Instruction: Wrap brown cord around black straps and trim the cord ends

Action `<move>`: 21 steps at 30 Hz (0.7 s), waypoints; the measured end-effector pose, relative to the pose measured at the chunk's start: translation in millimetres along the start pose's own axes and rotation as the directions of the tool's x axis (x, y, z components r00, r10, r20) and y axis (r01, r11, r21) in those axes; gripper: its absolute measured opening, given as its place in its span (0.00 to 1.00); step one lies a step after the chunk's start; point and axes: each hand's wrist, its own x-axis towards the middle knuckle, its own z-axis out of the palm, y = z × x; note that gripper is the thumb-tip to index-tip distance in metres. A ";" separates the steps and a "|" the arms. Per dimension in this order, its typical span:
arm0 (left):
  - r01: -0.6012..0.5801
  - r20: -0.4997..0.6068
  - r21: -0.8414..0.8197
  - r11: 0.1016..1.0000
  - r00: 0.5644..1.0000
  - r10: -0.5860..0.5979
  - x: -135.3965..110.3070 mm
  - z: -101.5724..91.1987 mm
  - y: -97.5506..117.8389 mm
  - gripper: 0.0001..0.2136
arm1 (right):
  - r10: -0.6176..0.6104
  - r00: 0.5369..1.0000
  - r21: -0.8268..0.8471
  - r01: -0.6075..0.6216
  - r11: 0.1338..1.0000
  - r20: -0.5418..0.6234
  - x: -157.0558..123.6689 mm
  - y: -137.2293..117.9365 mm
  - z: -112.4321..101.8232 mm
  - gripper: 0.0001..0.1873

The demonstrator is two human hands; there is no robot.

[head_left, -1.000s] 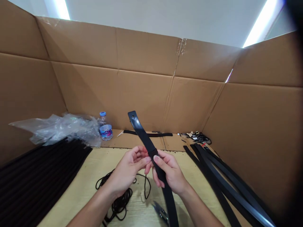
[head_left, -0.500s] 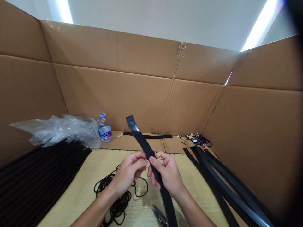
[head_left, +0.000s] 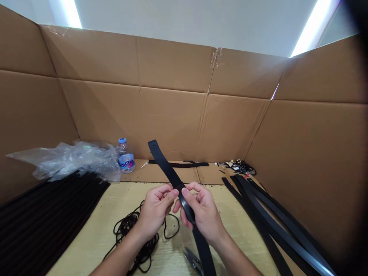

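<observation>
Both hands are at a long flat black strap (head_left: 167, 165), which rises at a slant from the bottom edge and has a small hole near its far end. With thumb and fingers, my right hand (head_left: 202, 211) grips the strap from the right. My left hand (head_left: 155, 205) pinches its left edge, thumb on top, at a narrow dark band (head_left: 179, 186) across the strap. What the fingers do behind the strap is hidden. Below my left hand lies a loose tangle of black cord (head_left: 146, 251). Small thread snips (head_left: 192, 260) lie beside the strap's lower part, partly covered by it.
Black strips (head_left: 54, 214) lie side by side at left, under clear plastic bags (head_left: 83, 159). A water bottle (head_left: 126, 161) stands behind. More black straps (head_left: 267, 214) lie at right, near small cords and scraps (head_left: 241, 167). Cardboard walls (head_left: 169, 119) enclose the table.
The strap's far end has shifted slightly left and turned, its shine now showing below the band. My left thumb has come onto the strap's edge. The view has moved slightly.
</observation>
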 end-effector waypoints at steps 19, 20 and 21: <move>0.056 -0.121 -0.066 0.996 0.991 -0.063 20.9 -20.7 -31.5 0.22 | 0.092 0.993 0.143 -0.082 0.986 -0.069 21.9 32.0 -8.9 0.22; 0.035 -0.139 -0.069 0.997 0.989 -0.044 21.3 -21.9 -31.9 0.22 | 0.094 0.994 0.159 -0.083 0.984 -0.061 21.9 31.1 -8.7 0.22; 0.014 -0.157 -0.073 0.997 0.987 -0.025 21.2 -23.2 -32.1 0.22 | 0.098 0.994 0.173 -0.087 0.981 -0.051 21.3 30.0 -8.3 0.22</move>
